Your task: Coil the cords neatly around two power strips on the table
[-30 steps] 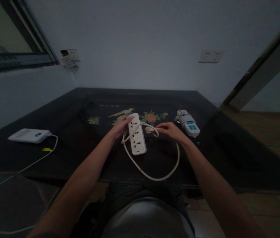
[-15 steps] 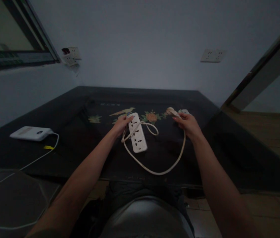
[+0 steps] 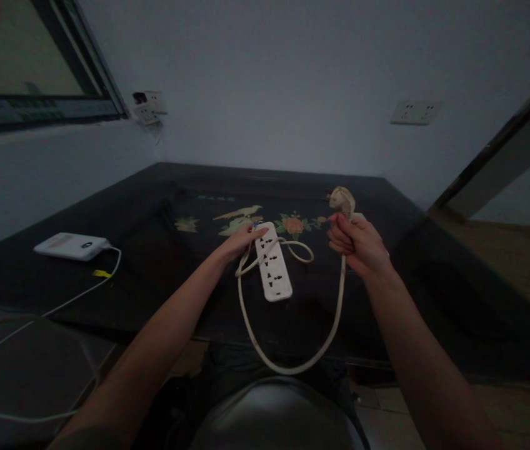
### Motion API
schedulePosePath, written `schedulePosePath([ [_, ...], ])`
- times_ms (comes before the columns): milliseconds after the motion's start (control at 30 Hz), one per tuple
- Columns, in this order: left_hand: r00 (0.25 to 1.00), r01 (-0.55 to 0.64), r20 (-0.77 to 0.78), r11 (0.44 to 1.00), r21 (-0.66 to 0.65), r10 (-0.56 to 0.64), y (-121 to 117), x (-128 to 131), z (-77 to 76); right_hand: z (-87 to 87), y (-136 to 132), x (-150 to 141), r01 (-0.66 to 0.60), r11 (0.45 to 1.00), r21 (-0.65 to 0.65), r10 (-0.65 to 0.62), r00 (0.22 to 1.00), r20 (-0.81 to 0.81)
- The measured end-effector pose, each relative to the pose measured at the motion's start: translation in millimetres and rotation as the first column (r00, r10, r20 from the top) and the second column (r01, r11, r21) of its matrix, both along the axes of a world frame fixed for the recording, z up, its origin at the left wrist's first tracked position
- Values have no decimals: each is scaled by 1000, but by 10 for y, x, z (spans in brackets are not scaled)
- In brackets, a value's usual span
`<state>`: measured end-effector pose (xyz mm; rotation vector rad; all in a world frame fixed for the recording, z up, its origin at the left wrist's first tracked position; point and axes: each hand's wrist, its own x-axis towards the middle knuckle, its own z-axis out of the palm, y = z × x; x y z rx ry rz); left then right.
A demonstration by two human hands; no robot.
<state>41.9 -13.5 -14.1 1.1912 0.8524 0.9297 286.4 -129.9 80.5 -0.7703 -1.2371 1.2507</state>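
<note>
A white power strip (image 3: 274,269) lies on the dark table, its sockets facing up. My left hand (image 3: 241,240) grips its far end, thumb on top and the other fingers mostly hidden at the side. My right hand (image 3: 359,240) is closed around the cord just below the plug (image 3: 342,200), holding the plug upright above the table. The white cord (image 3: 293,370) hangs in a wide loop from my right fist toward the near table edge and back to the strip. A smaller loop of it crosses over the sockets.
A white power bank (image 3: 72,245) with a cable (image 3: 117,262) lies at the left of the dark table (image 3: 190,262). A yellow tag (image 3: 102,274) is beside the cable. Wall sockets (image 3: 415,112) are at the right back, and another socket group (image 3: 150,107) is near the window.
My right hand has raised the plug, which now points up instead of leftward, with the fingers closed on the cord. The cord loop hangs lower. My left hand stays on the strip.
</note>
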Motion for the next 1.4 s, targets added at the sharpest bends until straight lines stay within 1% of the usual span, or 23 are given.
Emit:
schedulePosePath([
  [100,998,35,-51,999,14,-35,-74,82,16,83,-18,-214,-17,1000,-16,17,1000,-20],
  [200,996,30,-81,998,46,-26,-145,182,23,164,30,-361,-6,1000,-12,5,998,-64],
  [300,993,22,-120,997,70,-14,-178,237,17,268,115,-415,32,999,20,-29,993,-113],
  [367,987,37,-161,997,72,-25,-175,224,17,360,175,-405,63,996,63,-55,991,-121],
  [467,971,82,-229,994,70,-64,-157,151,39,518,241,-341,118,984,134,-110,992,-65],
  [533,961,104,-263,991,80,-80,-151,102,68,621,264,-278,161,974,156,-162,987,-13],
  [633,952,105,-298,986,128,-63,-158,67,112,749,273,-156,210,959,189,-218,976,19],
  [767,946,103,-324,971,216,-29,-161,75,134,866,265,57,220,946,240,-237,971,43],
  [867,946,98,-323,960,264,-8,-129,57,156,919,247,223,232,941,247,-237,971,-7],
  [933,950,51,-308,953,299,46,-111,1,206,934,222,318,245,937,249,-248,969,-20],
  [967,950,1,-295,945,326,100,-116,-41,243,934,204,357,251,937,243,-258,966,-5],
  [1033,939,-86,-277,919,385,204,-180,-142,338,920,158,406,258,942,217,-276,960,55],
  [1067,934,-98,-279,909,405,225,-243,-193,388,906,130,413,253,947,199,-275,957,92],
  [1100,935,-57,-300,912,407,192,-326,-239,436,887,102,405,241,954,181,-266,955,130],
  [1133,938,30,-329,924,381,105,-425,-275,476,864,73,382,216,963,161,-242,955,170],
  [1167,940,132,-342,933,334,-10,-533,-299,507,837,45,344,179,974,139,-205,956,211],
  [1200,927,235,-352,932,277,-129,-640,-311,526,807,18,292,131,985,111,-156,955,254],
  [1233,911,311,-348,924,224,-222,-737,-314,533,775,-7,228,80,994,79,-100,949,300],
  [1267,899,362,-326,915,180,-292,-818,-309,529,740,-30,157,30,998,47,-44,937,346],
  [1300,897,380,-299,913,147,-325,-877,-302,515,704,-52,82,-20,1000,18,11,918,395],
  [1333,904,375,-269,919,122,-333,-913,-295,496,666,-73,6,-72,997,-4,67,890,450],
  [1367,917,353,-234,931,99,-323,-927,-292,473,626,-94,-68,-132,991,-27,127,849,513],
  [1400,934,320,-191,945,71,-302,-923,-292,448,583,-114,-137,-198,978,-58,194,789,582],
])
